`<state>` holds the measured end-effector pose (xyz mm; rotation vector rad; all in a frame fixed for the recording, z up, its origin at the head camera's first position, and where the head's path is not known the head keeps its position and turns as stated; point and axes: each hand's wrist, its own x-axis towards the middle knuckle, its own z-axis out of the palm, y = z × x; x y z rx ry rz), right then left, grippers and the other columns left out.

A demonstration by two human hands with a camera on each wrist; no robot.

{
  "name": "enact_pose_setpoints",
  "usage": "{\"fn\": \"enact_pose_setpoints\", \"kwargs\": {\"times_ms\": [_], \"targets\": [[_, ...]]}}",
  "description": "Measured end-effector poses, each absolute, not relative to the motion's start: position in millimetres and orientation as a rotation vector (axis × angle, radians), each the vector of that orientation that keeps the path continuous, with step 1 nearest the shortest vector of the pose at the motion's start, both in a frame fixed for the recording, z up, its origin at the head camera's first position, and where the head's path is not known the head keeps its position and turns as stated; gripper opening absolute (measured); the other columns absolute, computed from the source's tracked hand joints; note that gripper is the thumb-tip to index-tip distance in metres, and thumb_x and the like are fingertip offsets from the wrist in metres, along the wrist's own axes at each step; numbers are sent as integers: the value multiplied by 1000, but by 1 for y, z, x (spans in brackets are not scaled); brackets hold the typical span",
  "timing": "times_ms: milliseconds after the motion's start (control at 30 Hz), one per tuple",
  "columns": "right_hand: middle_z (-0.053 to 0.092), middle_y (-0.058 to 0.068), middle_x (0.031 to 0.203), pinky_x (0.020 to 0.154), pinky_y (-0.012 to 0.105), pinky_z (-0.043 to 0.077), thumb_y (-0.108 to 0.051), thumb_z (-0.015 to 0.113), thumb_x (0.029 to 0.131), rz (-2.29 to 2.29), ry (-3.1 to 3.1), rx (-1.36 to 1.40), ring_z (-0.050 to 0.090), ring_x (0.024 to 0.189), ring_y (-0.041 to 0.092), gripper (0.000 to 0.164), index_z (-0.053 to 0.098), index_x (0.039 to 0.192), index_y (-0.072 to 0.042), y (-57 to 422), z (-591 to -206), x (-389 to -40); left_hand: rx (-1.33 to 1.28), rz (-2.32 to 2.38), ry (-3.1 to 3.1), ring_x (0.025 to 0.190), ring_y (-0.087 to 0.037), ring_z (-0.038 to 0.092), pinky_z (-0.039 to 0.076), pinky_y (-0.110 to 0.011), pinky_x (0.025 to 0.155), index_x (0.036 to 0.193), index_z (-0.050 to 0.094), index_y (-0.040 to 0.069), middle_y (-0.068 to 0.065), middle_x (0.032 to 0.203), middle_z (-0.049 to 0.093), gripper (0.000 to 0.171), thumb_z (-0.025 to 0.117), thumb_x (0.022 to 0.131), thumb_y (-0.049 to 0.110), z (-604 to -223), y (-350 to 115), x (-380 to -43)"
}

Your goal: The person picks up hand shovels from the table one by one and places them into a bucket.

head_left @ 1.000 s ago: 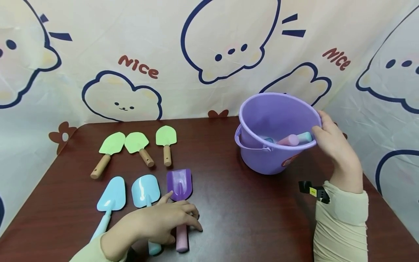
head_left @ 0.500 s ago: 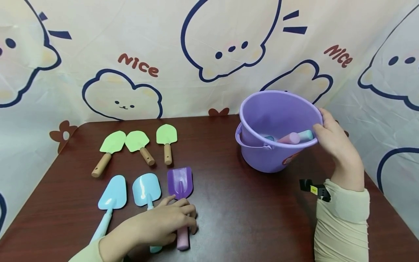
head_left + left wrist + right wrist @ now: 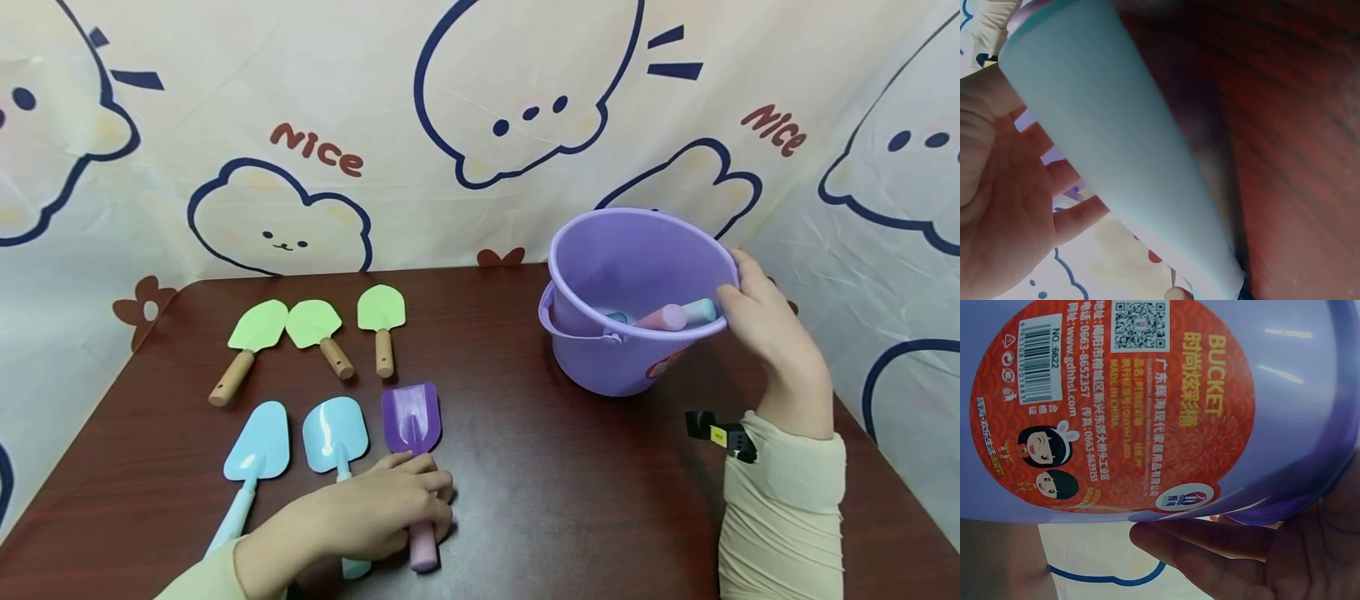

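Closing left grip (image 3: 378,507) round purple shovel (image 3: 412,415)

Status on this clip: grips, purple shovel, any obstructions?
Left grip curled over handle of purple shovel. Right grip holds rim of bucket. Purple shovel outside bucket. Possible snag: neighbouring blue shovel, handle under left grip.

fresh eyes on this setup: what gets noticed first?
Likely the big purple bucket on the right, the right hand gripping its rim and pink and teal handles showing inside. Next, the left hand, near and left of centre, over the handle of the purple shovel. Farther back on the left, three lime-green trowels pop against the dark table.
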<state>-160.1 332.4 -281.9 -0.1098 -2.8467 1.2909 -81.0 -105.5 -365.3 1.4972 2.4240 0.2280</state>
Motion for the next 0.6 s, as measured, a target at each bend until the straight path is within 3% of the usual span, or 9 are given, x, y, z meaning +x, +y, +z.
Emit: {"fn": "enact_pose_setpoints", "kwargs": {"times_ms": [267,600], "targets": [[12,35,159,111,74,17,-20,23,103,1298,-2844,-112,23,140,55,64,-3,157,3,331,-282,-160,1539,298,2380,94,-2,49,48,-46,92,92,64,33,22,94,57,39,70,73,-1,-365,-105,-85],[16,36,157,111,74,19,-19,23,103,1286,-2840,-111,25,138,54,63,-1,156,4,330,-282,-160,1538,408,2329,94,-1,51,47,-24,82,97,65,28,22,95,61,35,70,75,2,-364,-106,-89]]}}
